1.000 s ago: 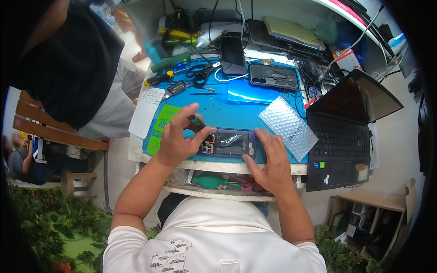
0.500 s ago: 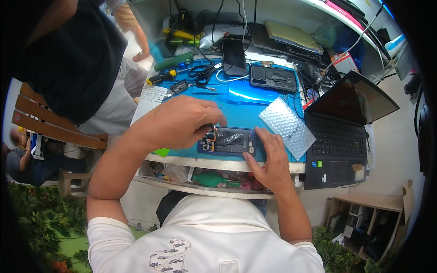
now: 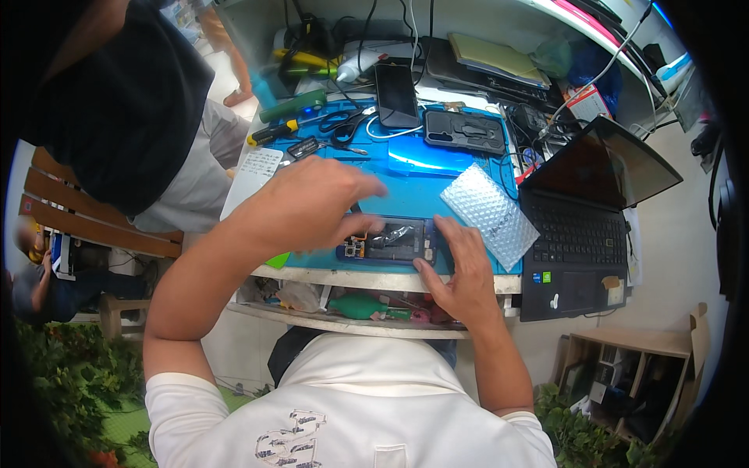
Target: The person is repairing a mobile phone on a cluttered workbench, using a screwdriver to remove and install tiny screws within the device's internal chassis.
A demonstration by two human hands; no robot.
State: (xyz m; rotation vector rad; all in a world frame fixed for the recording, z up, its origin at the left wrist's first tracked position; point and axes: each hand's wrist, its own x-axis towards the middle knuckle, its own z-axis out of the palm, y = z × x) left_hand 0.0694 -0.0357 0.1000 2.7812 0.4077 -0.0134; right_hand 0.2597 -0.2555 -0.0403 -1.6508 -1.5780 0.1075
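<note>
An opened phone body [image 3: 402,243] lies on the blue mat in front of me, its inner frame, small boards and an orange flex strip exposed. My right hand [image 3: 464,261] grips its right end, with the thumb at the near corner and the fingers at the far one. Over the phone's left end hovers my left hand [image 3: 324,201], its thumb and forefinger apart and blurred. A small dark strip [image 3: 356,208] shows between those fingers; whether they touch it I cannot tell. The palm side of the left hand is hidden.
Bubble wrap [image 3: 491,218] lies right of the phone, beside an open laptop [image 3: 577,242]. Farther back are a dark phone [image 3: 397,96], a phone case [image 3: 465,132], scissors [image 3: 343,125] and a yellow-black screwdriver [image 3: 273,132]. A person [image 3: 148,117] stands at the left.
My left hand's thumb and forefinger, close together at the phone's left end before, have spread apart. The right hand keeps its hold on the phone. The view has shifted slightly.
</note>
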